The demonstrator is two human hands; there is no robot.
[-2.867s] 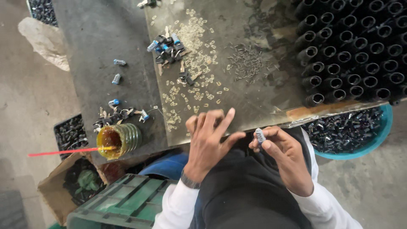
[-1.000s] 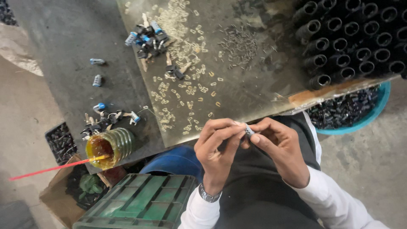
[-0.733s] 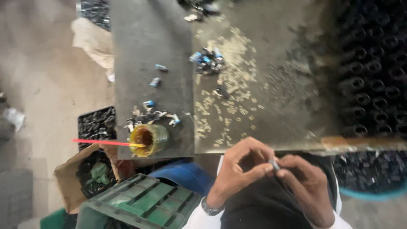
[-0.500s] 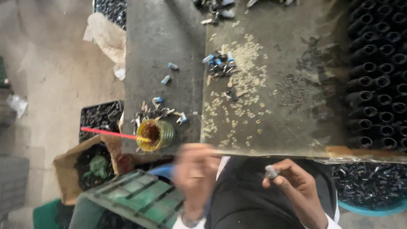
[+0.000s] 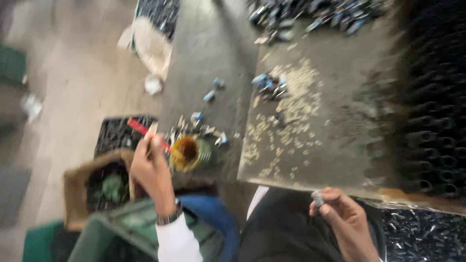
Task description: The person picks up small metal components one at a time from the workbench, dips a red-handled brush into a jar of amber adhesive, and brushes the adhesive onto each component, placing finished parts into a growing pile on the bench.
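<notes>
The view is blurred by motion. My left hand (image 5: 151,171) is out to the left, gripping a thin red stick (image 5: 145,132) whose lower end dips into a small jar of yellow-orange liquid (image 5: 189,153) on the grey table. My right hand (image 5: 342,218) stays low by my lap at the table's front edge, pinching a small silver-grey cylindrical part (image 5: 318,198) between thumb and fingers.
A brown board (image 5: 330,121) strewn with tiny pale bits lies on the table (image 5: 204,58). Small blue-grey parts (image 5: 269,85) lie on it. Rows of dark tubes (image 5: 432,106) fill the right. A cardboard box (image 5: 92,189) and a green crate (image 5: 126,233) sit lower left.
My left hand left the small part, swung left and took hold of the red stick in the jar. My right hand keeps the part. The camera turned left.
</notes>
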